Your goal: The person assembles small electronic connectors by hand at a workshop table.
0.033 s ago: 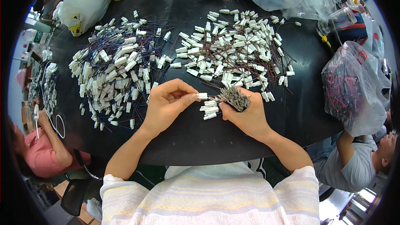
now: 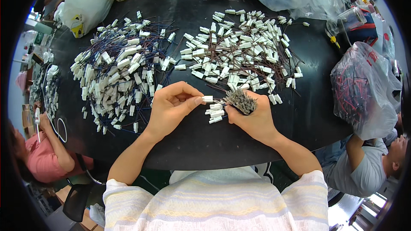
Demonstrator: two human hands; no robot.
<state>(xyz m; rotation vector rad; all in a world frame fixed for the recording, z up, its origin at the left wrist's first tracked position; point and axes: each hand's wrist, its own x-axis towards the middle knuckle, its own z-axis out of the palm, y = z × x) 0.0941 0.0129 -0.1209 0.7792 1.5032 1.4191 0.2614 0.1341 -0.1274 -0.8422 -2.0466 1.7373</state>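
Glossy black tabletop (image 2: 184,152) stretches before the person, bearing a brown-wired heap of white plastic connectors (image 2: 245,38). Left of that lies a blue-wired heap of white connectors (image 2: 124,63). On the brown-wired heap's near side, the left hand (image 2: 171,108) pinches one small white block-shaped connector (image 2: 207,99); the right hand (image 2: 257,119) curls around a bundle of thin, grey-tipped wires (image 2: 242,100).

Right hand (image 2: 257,117) — partly hidden behind the bristly wire bundle (image 2: 241,100).
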